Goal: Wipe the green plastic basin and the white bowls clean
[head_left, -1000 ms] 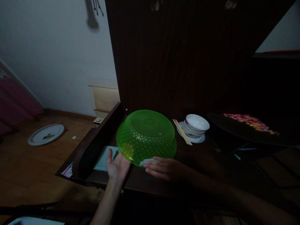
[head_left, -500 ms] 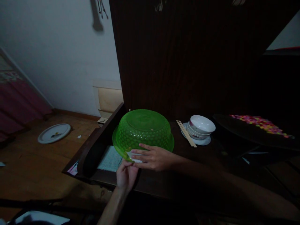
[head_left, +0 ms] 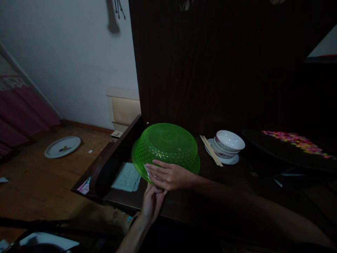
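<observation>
A green plastic basin point(head_left: 168, 140) with a bumpy side is upside down, tilted towards me, at the left end of the dark tabletop. My left hand point(head_left: 152, 202) grips its near rim from below, thumb and fingers closed. Across the near side of the basin lies my right hand point(head_left: 170, 175), its fingers pressing a small white piece of tissue or cloth point(head_left: 149, 172) against the rim. Part of that white piece is hidden under the fingers. Beside the left hand, a folded light-blue cloth point(head_left: 126, 177) rests on the table.
Stacked white bowls point(head_left: 229, 142) on a saucer point(head_left: 231, 160), with wooden chopsticks point(head_left: 212, 151), stand right of the basin. Farther right is a dark shape with colourful bits point(head_left: 297, 142). A raised wooden edge point(head_left: 118, 151) borders the left. A white lid point(head_left: 63, 147) lies on the floor.
The view has shifted slightly. My left hand has moved right along the rim, closer under my right hand. The right hand has slid a little over the basin's near side.
</observation>
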Demonstrator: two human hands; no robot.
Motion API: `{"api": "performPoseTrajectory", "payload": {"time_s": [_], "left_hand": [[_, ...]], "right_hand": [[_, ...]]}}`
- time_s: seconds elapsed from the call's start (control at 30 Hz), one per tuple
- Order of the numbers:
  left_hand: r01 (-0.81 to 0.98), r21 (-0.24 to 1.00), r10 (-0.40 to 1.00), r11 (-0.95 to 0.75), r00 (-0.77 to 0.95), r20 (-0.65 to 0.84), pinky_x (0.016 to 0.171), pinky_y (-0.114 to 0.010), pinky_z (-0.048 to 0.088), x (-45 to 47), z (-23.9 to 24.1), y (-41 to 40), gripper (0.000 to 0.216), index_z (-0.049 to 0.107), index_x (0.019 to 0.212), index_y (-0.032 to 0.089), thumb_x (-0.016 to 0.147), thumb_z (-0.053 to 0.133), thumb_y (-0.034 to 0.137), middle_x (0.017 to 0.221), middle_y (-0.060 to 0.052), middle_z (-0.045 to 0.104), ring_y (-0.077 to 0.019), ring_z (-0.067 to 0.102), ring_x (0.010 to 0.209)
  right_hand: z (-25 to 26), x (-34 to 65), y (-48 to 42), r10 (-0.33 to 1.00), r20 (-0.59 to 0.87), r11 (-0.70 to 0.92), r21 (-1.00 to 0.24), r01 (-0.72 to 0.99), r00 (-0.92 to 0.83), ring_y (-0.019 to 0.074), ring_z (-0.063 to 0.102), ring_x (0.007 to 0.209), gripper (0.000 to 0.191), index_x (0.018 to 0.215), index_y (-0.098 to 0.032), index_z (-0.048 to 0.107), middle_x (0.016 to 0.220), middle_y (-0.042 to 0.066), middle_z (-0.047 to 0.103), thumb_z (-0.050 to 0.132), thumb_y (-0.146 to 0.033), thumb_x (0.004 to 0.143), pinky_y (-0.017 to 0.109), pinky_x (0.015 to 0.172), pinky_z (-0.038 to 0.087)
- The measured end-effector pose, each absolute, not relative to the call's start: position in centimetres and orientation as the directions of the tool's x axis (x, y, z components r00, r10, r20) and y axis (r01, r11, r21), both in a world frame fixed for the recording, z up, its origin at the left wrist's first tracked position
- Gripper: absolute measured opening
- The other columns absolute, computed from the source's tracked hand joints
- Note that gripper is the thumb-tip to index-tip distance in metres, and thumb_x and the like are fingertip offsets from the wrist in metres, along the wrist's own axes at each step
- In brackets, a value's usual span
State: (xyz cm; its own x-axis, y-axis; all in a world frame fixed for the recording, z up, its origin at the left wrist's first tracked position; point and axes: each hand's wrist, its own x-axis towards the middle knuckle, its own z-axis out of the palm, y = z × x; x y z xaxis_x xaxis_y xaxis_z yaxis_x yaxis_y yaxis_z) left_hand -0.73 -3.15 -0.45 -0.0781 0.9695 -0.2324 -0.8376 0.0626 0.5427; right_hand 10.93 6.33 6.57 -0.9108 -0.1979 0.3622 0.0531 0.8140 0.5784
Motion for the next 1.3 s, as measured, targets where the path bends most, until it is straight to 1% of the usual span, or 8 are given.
{"api": "performPoseTrajectory", "payload": {"time_s": [0.1,0.43,0.53,0.6,0.7,0.8,1.03,1.3], "left_hand": [[-0.785,0.602,0.951,0.146,-0.056,-0.305,0.103,-0.049,0.048,-0.3,-0.3,-3.4,0.060,0.056,0.123,0.027,0.066,0.065,0.012,0.104,0.000,0.073,-0.0216,0.071,0.102],[-0.230,0.772,0.805,0.592,0.223,-0.551,0.057,-0.034,0.057,-3.9,0.3,-4.6,0.051,0.059,0.102,0.012,0.082,0.062,0.058,0.099,-0.020,0.075,-0.0221,0.073,0.061],[0.018,0.898,0.881,0.440,0.186,-0.435,0.046,-0.030,0.051,-4.5,0.3,-5.0,0.051,0.062,0.088,0.013,0.086,0.052,0.062,0.081,-0.013,0.074,-0.0179,0.065,0.047],[0.234,0.962,0.985,0.139,0.064,-0.158,0.051,-0.031,0.053,-4.6,0.0,-5.3,0.042,0.064,0.081,0.015,0.091,0.049,0.053,0.074,-0.008,0.071,-0.0183,0.065,0.053],[0.573,0.754,0.919,-0.322,-0.002,0.394,0.073,-0.036,0.058,-4.6,-1.2,-5.6,0.021,0.069,0.088,0.018,0.092,0.052,0.030,0.083,-0.008,0.071,-0.0225,0.068,0.079],[0.768,0.470,0.765,-0.436,0.041,0.643,0.077,-0.041,0.058,-4.6,-2.4,-5.7,0.018,0.069,0.099,0.019,0.088,0.055,0.018,0.094,-0.011,0.068,-0.0250,0.065,0.088],[0.802,0.355,0.735,-0.481,0.148,0.661,0.092,-0.047,0.057,-5.2,-3.1,-5.2,0.020,0.066,0.106,0.020,0.090,0.056,0.012,0.102,-0.009,0.065,-0.0271,0.060,0.108],[0.782,0.379,0.746,-0.495,0.158,0.647,0.094,-0.048,0.056,-4.9,-2.6,-5.1,0.008,0.065,0.096,0.020,0.092,0.058,0.018,0.091,-0.006,0.063,-0.0231,0.063,0.092]], "right_hand": [[6.9,9.8,6.3,-0.126,0.371,0.814,0.569,0.118,-0.920,0.0252,0.055,0.131,0.021,0.111,-0.010,0.068,0.130,0.015,0.067,0.053,-0.016,0.097,0.047,0.119,0.037],[5.0,10.1,5.6,-0.090,0.407,0.813,0.558,0.170,-0.909,0.0243,0.059,0.127,0.019,0.109,-0.012,0.068,0.126,0.012,0.069,0.054,-0.014,0.096,0.049,0.116,0.039],[4.3,10.6,5.6,-0.104,0.405,0.819,0.553,0.153,-0.909,0.0239,0.058,0.128,0.020,0.109,-0.011,0.068,0.127,0.013,0.069,0.053,-0.014,0.096,0.048,0.117,0.039],[4.0,10.7,5.5,-0.110,0.412,0.817,0.555,0.154,-0.904,0.0244,0.058,0.128,0.019,0.108,-0.010,0.068,0.128,0.014,0.068,0.054,-0.015,0.096,0.047,0.117,0.038],[3.9,10.8,5.1,-0.115,0.433,0.816,0.555,0.164,-0.894,0.0253,0.059,0.126,0.020,0.110,-0.009,0.067,0.127,0.015,0.068,0.055,-0.016,0.096,0.047,0.116,0.039],[3.7,11.0,4.8,-0.211,0.393,0.811,0.581,0.064,-0.895,0.0216,0.065,0.117,0.020,0.110,-0.010,0.068,0.122,0.015,0.071,0.054,-0.017,0.097,0.041,0.107,0.047],[2.7,13.2,4.7,-0.296,0.298,0.800,0.596,-0.065,-0.907,0.0195,0.068,0.108,0.027,0.101,-0.004,0.073,0.113,0.018,0.073,0.048,-0.013,0.097,0.030,0.092,0.054],[4.4,15.8,4.1,-0.253,0.218,0.759,0.649,-0.054,-0.943,0.0201,0.065,0.115,0.033,0.120,0.002,0.067,0.123,0.019,0.070,0.047,-0.010,0.096,0.031,0.099,0.052]]}}
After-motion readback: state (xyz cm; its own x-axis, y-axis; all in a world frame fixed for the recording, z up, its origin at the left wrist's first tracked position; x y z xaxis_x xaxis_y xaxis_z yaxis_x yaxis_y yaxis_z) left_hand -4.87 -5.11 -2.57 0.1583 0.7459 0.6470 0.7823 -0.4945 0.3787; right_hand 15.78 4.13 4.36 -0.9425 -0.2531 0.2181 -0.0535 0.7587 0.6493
